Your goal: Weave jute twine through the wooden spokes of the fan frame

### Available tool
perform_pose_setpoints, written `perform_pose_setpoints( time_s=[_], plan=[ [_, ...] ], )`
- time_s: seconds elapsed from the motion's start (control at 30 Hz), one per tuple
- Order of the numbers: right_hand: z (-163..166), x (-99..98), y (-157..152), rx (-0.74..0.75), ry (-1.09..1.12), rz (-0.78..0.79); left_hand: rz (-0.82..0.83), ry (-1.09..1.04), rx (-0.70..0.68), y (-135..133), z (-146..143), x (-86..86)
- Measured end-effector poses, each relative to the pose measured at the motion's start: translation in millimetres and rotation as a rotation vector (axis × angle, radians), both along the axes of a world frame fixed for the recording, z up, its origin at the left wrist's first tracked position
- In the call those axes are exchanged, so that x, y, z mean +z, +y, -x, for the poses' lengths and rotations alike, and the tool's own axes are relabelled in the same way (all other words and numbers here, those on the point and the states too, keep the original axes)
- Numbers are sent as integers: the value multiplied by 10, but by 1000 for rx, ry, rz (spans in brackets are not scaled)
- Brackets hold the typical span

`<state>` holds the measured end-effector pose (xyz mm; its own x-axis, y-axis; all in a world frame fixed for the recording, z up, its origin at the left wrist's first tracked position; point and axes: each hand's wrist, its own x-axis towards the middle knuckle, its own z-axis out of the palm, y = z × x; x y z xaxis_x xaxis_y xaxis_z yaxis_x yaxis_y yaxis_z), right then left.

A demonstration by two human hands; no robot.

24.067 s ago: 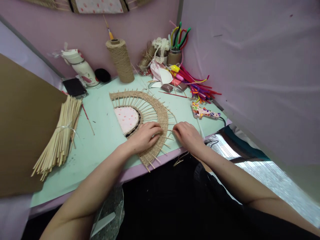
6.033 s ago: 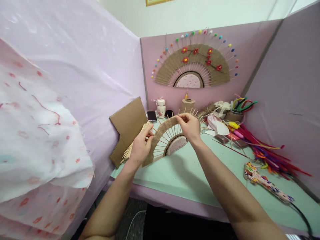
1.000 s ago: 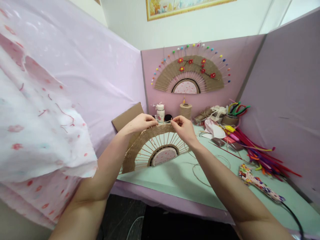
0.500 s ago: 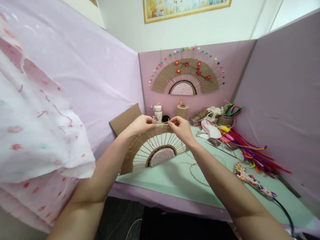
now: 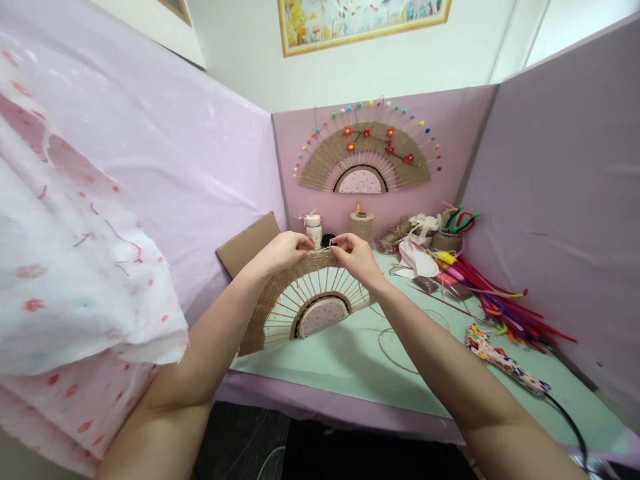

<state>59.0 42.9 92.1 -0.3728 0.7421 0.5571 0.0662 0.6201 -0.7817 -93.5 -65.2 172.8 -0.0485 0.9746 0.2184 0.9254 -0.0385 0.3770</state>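
Note:
A half-round fan frame (image 5: 280, 300) of thin sticks wrapped with jute twine stands upright on the mint table (image 5: 450, 373). Its centre is a pink spotted half-disc (image 5: 323, 315). My left hand (image 5: 283, 250) grips the top rim of the woven band, fingers closed on it. My right hand (image 5: 353, 253) is just to its right, fingertips pinched on the jute twine at the rim. Loose twine (image 5: 390, 340) trails from the fan in loops over the table.
A finished fan (image 5: 365, 157) with red flowers hangs on the back wall. A twine spool (image 5: 361, 225), a white bottle (image 5: 313, 228), cardboard (image 5: 247, 243), pipe cleaners (image 5: 495, 300) and a patterned glue gun (image 5: 503, 360) lie around. Pink spotted fabric (image 5: 75, 267) hangs at the left.
Both hands stay at the fan's top rim; the right hand has moved slightly left, closer to the left hand. The view has tilted up a little.

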Motion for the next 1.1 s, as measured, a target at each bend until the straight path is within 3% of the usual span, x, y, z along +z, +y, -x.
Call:
perform_pose_setpoints(
  time_s=[0.27,0.87,0.97,1.1],
  plan=[
    [11,-15,38,12,17,11,95,-14,-86,69,100,74],
    [33,-64,77,0,0,11,140,-13,-19,30,55,98],
    [-29,1,-10,-67,-48,-86,133,-21,3,30,41,80],
    [-88,176,-149,-152,-149,-429,107,-24,-8,42,43,51]
  ],
)
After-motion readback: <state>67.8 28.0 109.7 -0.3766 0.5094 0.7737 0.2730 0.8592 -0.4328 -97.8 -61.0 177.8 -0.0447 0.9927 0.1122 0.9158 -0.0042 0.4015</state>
